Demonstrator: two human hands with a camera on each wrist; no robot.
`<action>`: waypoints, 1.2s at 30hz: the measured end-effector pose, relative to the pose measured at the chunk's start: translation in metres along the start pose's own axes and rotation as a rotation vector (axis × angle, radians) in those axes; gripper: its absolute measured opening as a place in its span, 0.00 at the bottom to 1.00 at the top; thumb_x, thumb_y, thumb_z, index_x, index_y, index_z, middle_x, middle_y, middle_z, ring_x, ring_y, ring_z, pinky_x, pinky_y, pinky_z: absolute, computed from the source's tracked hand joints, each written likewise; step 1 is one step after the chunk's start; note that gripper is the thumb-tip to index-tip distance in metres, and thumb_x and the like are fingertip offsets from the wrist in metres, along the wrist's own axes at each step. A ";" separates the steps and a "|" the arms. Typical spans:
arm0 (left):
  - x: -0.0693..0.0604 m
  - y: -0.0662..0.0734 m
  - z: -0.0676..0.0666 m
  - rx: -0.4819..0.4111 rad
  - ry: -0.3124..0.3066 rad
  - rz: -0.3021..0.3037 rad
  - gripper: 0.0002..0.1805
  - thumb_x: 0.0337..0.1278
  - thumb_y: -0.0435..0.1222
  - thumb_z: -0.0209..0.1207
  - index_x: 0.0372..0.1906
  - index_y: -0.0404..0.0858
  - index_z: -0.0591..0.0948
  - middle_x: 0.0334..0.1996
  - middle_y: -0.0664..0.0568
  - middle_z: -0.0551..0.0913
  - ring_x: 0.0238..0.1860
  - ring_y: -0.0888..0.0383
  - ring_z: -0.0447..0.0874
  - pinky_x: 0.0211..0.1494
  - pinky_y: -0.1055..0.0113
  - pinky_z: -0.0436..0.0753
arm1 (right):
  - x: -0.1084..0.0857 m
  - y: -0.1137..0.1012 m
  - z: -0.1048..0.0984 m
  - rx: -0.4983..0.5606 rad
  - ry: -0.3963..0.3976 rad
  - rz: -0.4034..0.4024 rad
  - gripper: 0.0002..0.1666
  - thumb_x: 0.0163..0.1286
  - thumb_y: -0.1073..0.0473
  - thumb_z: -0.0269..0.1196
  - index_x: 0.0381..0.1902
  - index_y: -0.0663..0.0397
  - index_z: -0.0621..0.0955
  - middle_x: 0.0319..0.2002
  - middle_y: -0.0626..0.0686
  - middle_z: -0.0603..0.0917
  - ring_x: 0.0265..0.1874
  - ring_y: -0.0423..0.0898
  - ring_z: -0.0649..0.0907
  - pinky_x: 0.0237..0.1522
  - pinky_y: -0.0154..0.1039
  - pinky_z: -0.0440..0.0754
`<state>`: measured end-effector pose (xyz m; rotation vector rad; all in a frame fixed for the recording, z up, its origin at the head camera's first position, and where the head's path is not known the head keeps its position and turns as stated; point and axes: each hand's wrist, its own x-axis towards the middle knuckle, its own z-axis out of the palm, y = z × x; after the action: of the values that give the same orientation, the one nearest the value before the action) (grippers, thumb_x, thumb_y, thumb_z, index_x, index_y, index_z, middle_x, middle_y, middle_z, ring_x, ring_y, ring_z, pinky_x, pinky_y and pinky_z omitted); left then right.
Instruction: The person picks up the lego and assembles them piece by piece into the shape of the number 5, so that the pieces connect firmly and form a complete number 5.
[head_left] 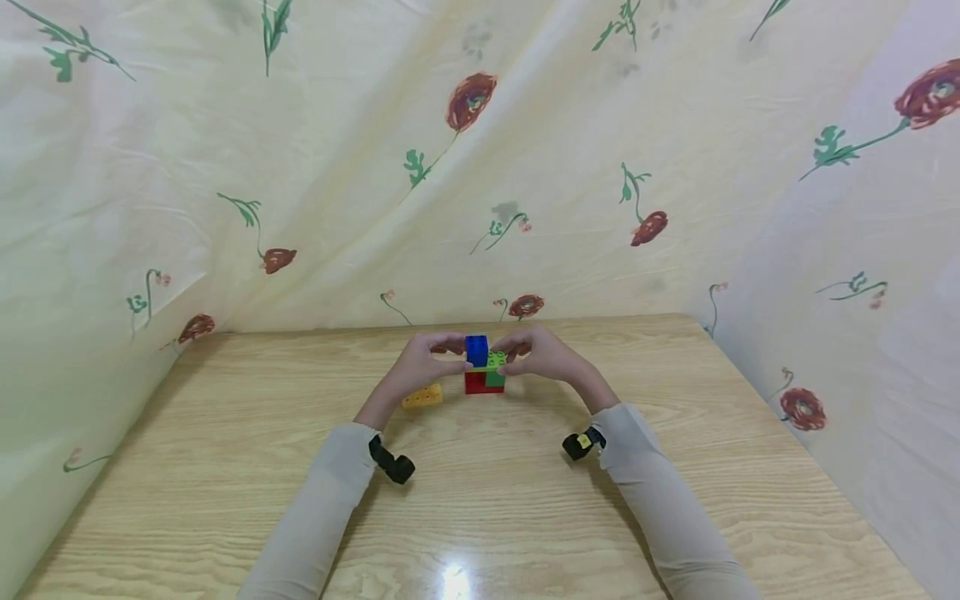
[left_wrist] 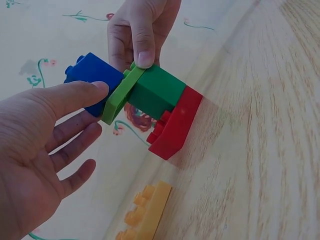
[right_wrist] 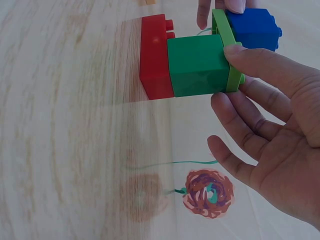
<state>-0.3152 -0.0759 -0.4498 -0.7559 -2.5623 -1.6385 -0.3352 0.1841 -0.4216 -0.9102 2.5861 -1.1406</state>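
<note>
A small stack of toy building bricks stands on the table between the two hands. At its base lies a red brick (left_wrist: 177,125), with a darker green brick (right_wrist: 197,65) on one end of it. Across the top runs a thin light green brick (left_wrist: 120,97), and on its left end sits a blue brick (head_left: 476,350). The left hand (head_left: 420,365) pinches the blue brick between thumb and fingers, its other fingers loosely spread. From the other side, the right hand (head_left: 549,357) pinches the right end of the light green brick above the green brick.
A yellow brick (head_left: 423,396) lies on the wooden table (head_left: 480,483), just left of the stack and near the left forearm. Behind the table hangs a flowered cloth (head_left: 337,167), which also covers both sides. Each wrist wears a black camera.
</note>
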 end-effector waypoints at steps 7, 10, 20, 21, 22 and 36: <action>-0.001 0.003 0.000 0.006 0.007 -0.029 0.23 0.57 0.38 0.73 0.58 0.39 0.85 0.51 0.46 0.88 0.55 0.50 0.85 0.66 0.48 0.78 | 0.000 0.002 0.001 0.009 0.009 -0.013 0.21 0.64 0.61 0.73 0.55 0.60 0.86 0.51 0.59 0.88 0.41 0.48 0.87 0.61 0.60 0.79; -0.001 0.004 0.000 0.011 0.006 -0.037 0.23 0.57 0.38 0.73 0.58 0.39 0.85 0.51 0.46 0.88 0.54 0.50 0.85 0.66 0.49 0.78 | 0.001 0.002 0.001 0.015 0.009 -0.015 0.21 0.64 0.61 0.73 0.55 0.60 0.86 0.51 0.59 0.89 0.41 0.48 0.87 0.61 0.60 0.79; 0.001 0.008 0.001 0.013 0.005 -0.023 0.20 0.59 0.40 0.72 0.56 0.40 0.86 0.51 0.48 0.89 0.53 0.52 0.84 0.66 0.50 0.78 | 0.001 0.001 -0.001 0.022 -0.002 -0.013 0.20 0.64 0.63 0.72 0.54 0.61 0.86 0.50 0.59 0.89 0.40 0.46 0.87 0.61 0.62 0.79; 0.001 0.008 0.001 0.014 0.006 -0.022 0.20 0.59 0.40 0.72 0.56 0.40 0.86 0.51 0.48 0.89 0.53 0.52 0.85 0.66 0.50 0.78 | 0.002 0.001 -0.001 0.022 -0.002 -0.012 0.21 0.64 0.63 0.72 0.55 0.61 0.86 0.50 0.59 0.89 0.40 0.46 0.87 0.61 0.61 0.79; 0.001 0.008 0.001 0.015 0.006 -0.022 0.20 0.59 0.40 0.71 0.56 0.40 0.86 0.51 0.48 0.89 0.53 0.52 0.85 0.65 0.50 0.78 | 0.002 0.001 -0.001 0.020 -0.003 -0.011 0.21 0.64 0.63 0.72 0.55 0.60 0.86 0.50 0.59 0.89 0.40 0.46 0.87 0.61 0.61 0.79; 0.001 0.005 0.001 0.009 -0.006 -0.017 0.22 0.62 0.40 0.69 0.60 0.38 0.84 0.50 0.46 0.89 0.53 0.52 0.86 0.65 0.49 0.78 | 0.002 0.004 0.000 0.023 0.001 -0.032 0.21 0.64 0.62 0.73 0.54 0.61 0.86 0.51 0.60 0.88 0.42 0.49 0.87 0.61 0.61 0.79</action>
<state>-0.3142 -0.0725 -0.4458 -0.7416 -2.5852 -1.6307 -0.3392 0.1850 -0.4245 -0.9500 2.5622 -1.1773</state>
